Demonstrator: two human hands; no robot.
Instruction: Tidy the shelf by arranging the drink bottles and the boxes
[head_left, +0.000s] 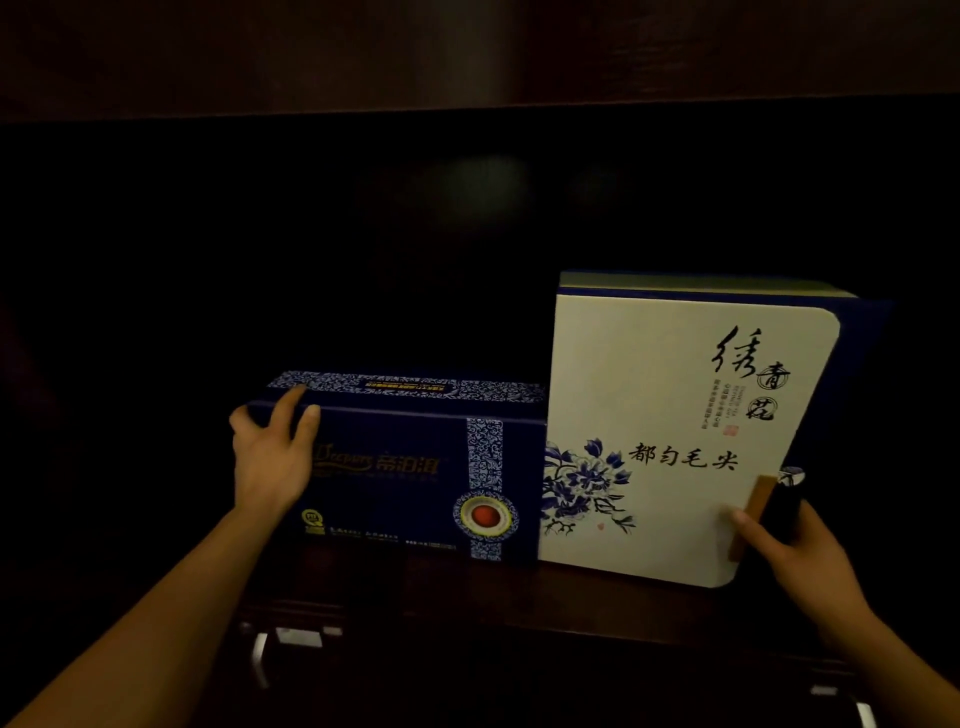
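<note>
My left hand grip clasps the dark blue box end; right hand grip pinches the white tea box edge on shelf.

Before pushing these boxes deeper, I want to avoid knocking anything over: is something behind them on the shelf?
Nothing visible. The space behind the dark blue box and the white floral box is too dark to tell. Both hands, left hand and right hand, already touch the boxes.
</note>
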